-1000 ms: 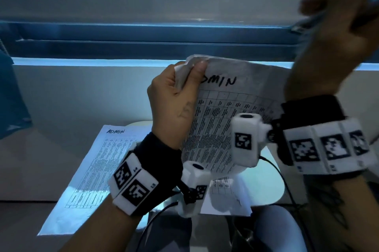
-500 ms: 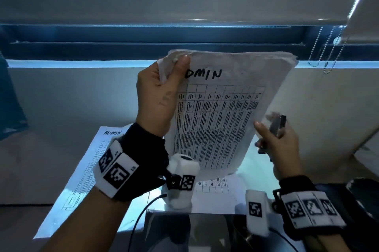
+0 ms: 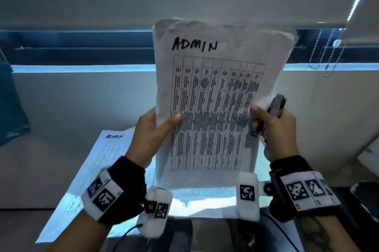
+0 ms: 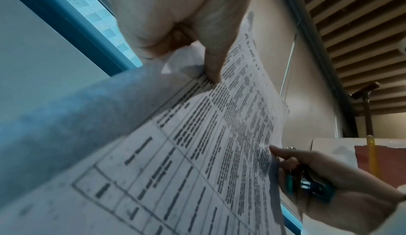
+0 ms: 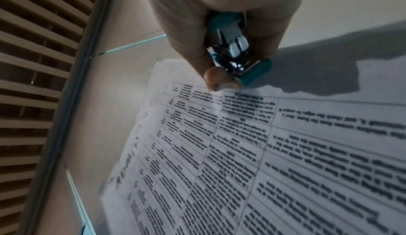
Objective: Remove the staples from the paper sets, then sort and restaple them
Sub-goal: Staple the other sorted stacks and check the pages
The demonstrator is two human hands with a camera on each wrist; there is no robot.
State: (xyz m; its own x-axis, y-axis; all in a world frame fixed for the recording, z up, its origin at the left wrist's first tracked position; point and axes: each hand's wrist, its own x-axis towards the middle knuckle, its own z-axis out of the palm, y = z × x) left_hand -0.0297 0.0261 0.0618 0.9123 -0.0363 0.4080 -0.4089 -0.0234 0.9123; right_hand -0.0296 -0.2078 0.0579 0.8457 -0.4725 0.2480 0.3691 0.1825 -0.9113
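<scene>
I hold a paper set [image 3: 213,104] marked ADMIN upright in front of me, with a printed table on its top sheet. My left hand [image 3: 155,128] pinches its left edge, thumb on the front, as the left wrist view shows [image 4: 211,65]. My right hand [image 3: 270,126] grips a small teal and metal stapler [image 3: 274,108] in its palm and its thumb presses the paper's right edge. The right wrist view shows the stapler [image 5: 237,51] close up, its end beside the paper set [image 5: 263,160]. The upper corners of the set look crumpled.
Another ADMIN sheet [image 3: 98,169] lies flat on the small table [image 3: 205,206] below, hanging over its left side. More papers lie under the held set. A blind cord [image 3: 326,54] hangs at the upper right by the window sill [image 3: 82,67].
My left hand slid from the top left corner down to the middle of the left edge. My right hand came down with the stapler and took the right edge. The set now stands straighter.
</scene>
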